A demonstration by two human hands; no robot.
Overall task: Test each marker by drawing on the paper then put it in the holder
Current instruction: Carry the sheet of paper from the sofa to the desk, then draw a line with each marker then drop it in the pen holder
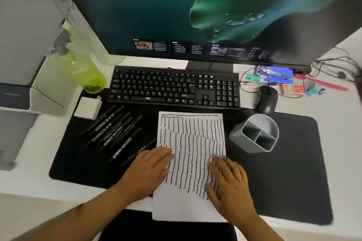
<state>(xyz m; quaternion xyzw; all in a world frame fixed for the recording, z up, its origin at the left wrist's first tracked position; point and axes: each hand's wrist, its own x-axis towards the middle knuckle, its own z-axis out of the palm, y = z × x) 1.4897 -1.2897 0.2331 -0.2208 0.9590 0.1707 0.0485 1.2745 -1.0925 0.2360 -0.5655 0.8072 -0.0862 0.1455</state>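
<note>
While both my left hand [147,170] and right hand [228,184] lie flat and empty on the paper [191,143], I should steady it before taking a marker [125,144].

The keyboard [174,87], lying along the bench's far edge, bore the brand "aigo" on its front lip below the space bar. White print on the markers [112,129] and the monitor [188,11] text was too blurred to read.

The paper [191,162] looks thin and matt; the mat [290,172] is dull black cloth; the holder [254,135] is smooth grey plastic.
</note>
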